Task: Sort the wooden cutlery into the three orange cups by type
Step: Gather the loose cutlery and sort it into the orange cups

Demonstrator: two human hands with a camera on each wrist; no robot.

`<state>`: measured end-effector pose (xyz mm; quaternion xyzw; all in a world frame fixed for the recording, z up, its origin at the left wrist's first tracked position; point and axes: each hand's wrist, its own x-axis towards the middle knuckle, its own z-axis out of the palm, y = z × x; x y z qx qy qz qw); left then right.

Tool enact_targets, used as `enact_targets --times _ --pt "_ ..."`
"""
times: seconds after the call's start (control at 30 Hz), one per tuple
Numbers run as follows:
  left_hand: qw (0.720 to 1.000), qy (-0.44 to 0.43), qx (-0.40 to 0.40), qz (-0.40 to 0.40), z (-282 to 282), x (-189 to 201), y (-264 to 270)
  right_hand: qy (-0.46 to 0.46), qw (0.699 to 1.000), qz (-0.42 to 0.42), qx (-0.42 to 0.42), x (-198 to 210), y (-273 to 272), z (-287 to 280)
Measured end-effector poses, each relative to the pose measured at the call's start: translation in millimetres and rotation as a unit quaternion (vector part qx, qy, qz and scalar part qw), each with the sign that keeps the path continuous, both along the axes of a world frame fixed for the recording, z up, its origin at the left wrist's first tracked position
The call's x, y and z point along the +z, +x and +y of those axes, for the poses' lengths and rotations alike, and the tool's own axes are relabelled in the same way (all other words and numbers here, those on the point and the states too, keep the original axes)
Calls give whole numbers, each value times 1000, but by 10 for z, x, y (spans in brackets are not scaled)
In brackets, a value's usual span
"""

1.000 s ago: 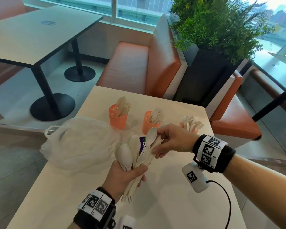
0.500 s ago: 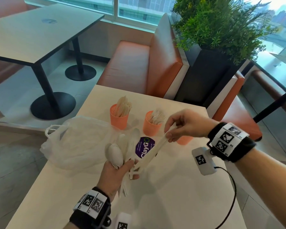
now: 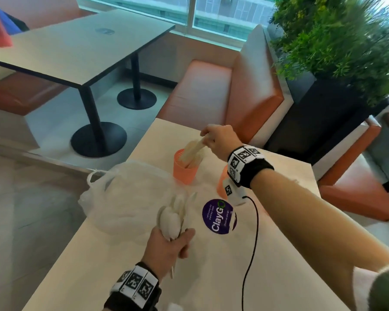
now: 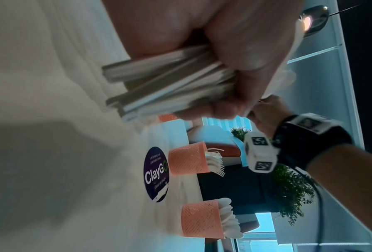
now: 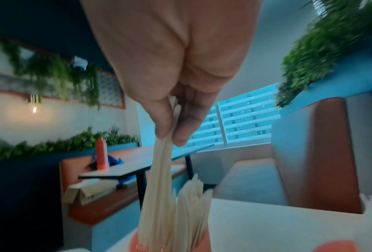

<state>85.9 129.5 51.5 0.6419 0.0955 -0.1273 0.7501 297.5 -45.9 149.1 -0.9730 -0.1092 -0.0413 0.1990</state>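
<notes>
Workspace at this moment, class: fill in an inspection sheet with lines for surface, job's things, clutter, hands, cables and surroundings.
Surface: pale table bearing a purple ClayGo sticker.
Job's things: knife cup, fork cup and spoon cup, all upright and part filled; bundle of spoons.
Clutter: crumpled clear plastic bag beside the knife cup.
Hands: left hand grips the bundle of spoons; right hand pinches wooden knives over the knife cup.
Cables: black cable trailing from the right wrist across the table.
Surroundings: orange bench, green plants, neighbouring table, window.
</notes>
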Motion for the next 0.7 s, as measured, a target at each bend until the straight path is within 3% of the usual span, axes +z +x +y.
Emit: enact_targets --times 0.1,0.2,0.33,0.43,0.53,0.6,0.7 --pt "1000 16 8 -9 71 -30 46 -96 994 49 22 -291 226 205" --pt "1000 8 10 -16 97 -29 77 -227 972 26 61 -570 309 323" --pt "999 6 -17 -27 109 54 92 -281 956 50 62 -740 174 373" --pt "999 4 -29 -41 104 110 98 -238 968 58 59 -569 98 373" --pt "998 27 -25 -57 85 132 105 -67 987 45 137 -103 -107 336" --pt "996 51 -32 -63 76 132 106 44 972 101 208 273 -397 267" --pt "993 81 -47 -74 72 140 96 28 928 237 288 704 -891 182"
